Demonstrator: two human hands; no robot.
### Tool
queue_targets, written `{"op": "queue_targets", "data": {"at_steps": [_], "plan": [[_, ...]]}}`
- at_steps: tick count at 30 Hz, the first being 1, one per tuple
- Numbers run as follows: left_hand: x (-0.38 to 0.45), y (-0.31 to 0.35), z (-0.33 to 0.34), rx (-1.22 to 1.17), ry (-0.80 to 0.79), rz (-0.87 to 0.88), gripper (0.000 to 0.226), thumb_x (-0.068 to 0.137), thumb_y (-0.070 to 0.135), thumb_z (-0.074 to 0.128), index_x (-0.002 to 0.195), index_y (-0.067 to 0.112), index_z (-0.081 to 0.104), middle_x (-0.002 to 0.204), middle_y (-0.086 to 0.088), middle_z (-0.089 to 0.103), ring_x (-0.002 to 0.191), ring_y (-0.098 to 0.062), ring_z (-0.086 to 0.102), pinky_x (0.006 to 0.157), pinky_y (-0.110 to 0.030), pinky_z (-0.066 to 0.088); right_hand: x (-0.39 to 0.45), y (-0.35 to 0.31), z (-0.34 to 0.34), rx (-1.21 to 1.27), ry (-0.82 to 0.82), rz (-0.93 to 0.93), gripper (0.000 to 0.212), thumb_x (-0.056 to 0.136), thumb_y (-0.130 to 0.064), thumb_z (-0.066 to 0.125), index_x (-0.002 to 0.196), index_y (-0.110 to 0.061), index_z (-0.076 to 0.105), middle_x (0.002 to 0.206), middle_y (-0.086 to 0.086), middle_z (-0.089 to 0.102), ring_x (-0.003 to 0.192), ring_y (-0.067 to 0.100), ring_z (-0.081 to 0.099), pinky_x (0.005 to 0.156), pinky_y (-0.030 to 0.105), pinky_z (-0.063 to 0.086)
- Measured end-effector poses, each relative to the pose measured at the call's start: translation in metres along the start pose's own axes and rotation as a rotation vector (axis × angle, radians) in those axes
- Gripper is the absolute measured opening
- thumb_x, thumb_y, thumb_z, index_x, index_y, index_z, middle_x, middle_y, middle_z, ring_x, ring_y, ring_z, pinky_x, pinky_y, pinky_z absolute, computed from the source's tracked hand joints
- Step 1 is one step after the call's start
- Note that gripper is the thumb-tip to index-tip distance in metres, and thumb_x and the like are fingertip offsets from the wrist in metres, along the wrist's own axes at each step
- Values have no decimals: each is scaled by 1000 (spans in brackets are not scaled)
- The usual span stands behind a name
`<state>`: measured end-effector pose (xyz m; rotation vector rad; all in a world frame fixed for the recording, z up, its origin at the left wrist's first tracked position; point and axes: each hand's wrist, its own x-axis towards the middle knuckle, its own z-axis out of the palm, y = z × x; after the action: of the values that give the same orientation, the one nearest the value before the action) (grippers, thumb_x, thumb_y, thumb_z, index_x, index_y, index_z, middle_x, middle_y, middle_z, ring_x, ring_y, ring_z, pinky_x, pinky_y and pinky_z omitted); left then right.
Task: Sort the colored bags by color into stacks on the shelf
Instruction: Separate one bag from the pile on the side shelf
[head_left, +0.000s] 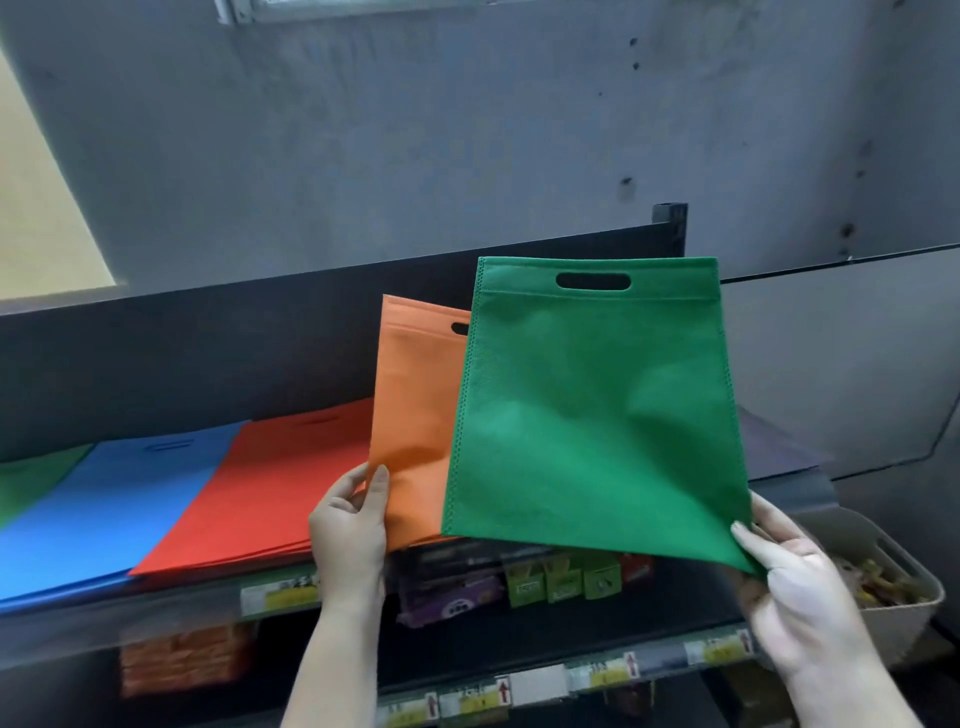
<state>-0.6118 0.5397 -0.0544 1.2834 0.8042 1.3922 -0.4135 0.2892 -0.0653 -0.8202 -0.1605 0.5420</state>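
My right hand (795, 592) pinches the lower right corner of a green bag (597, 415) and holds it up in front of the shelf. My left hand (353, 525) grips the lower left edge of an orange bag (415, 410), lifted and partly hidden behind the green one. Flat on the top shelf (156, 608) lie a red stack (275, 493), a blue stack (104, 509) and, at the far left, a green stack (31, 478). A dark purple bag (774, 447) lies on the shelf at the right.
A dark back panel (208, 353) rises behind the shelf, with a grey wall above. Lower shelves hold packaged goods (561, 577) and price tags (602, 675). A beige basket (878, 577) with small items sits at the lower right.
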Motion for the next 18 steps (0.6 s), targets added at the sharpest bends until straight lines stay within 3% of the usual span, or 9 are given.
{"op": "queue_targets", "data": {"at_steps": [3,6,10,14,16,18], "plan": [[24,0,-6,80,-57,-3,11,89,11,64,85,21,64,66,4,67,55,-7,60,49,-14,49,-1,17,23,-33,-3,13,36,94,10,35,94,-12,64,76,-2,74,66,8,71,54,19,56],[40,-3,-7,214,-91,-15,3,91,8,61,91,9,64,71,-4,65,58,-14,57,45,-18,47,-2,28,41,-65,-25,38,36,95,9,35,95,-13,63,76,-4,74,65,7,70,54,18,56],[54,-6,-10,403,-105,-61,16,89,5,63,102,-5,64,91,-18,69,84,-29,65,74,-38,51,5,38,57,-80,-60,61,35,95,9,35,95,-13,62,75,-4,74,65,7,70,51,19,55],[50,6,-20,518,-47,-24,26,93,10,58,117,1,59,111,-14,66,97,-23,60,79,-31,47,18,46,75,-88,-139,87,35,95,9,35,99,-13,62,77,-5,74,67,7,70,52,19,56],[43,18,-30,480,-20,8,33,95,18,55,126,6,54,119,-5,61,104,-16,57,89,-30,46,26,52,85,-101,-180,108,36,95,9,35,100,-14,62,79,-6,74,68,6,70,53,18,55],[31,35,-44,277,-2,-31,39,96,36,51,127,13,54,119,3,63,108,-13,58,94,-32,46,33,62,97,-118,-225,134,36,95,8,36,103,-15,63,80,-6,75,70,6,70,54,18,55]]}}
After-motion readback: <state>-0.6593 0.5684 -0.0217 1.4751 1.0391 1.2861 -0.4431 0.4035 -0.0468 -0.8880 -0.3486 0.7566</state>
